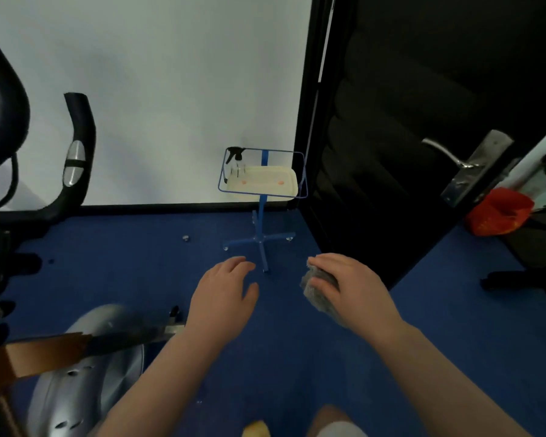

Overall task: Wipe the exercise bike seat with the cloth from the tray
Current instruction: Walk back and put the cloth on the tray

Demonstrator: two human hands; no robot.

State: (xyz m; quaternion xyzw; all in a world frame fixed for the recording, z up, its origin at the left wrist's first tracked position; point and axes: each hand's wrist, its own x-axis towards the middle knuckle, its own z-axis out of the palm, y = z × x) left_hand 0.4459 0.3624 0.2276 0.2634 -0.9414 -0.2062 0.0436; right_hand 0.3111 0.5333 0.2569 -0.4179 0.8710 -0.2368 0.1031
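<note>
My right hand [349, 288] is shut on a crumpled grey cloth [317, 293], held over the blue floor at the middle right. My left hand [224, 294] hovers beside it, palm down, fingers apart and holding nothing. Ahead, a cream tray [284, 186] rests on a blue wheeled stand [260, 228] near the wall, with a spray bottle [236, 162] at its left end. The exercise bike fills the left side: black handlebars [76, 146] and a silver body [85, 367]. Its seat is not in view.
A black door [391, 137] with a metal handle [448, 154] stands open at the right. A red bag [498, 216] lies beyond it. The white wall runs behind the stand. Blue floor spreads between the bike and the door.
</note>
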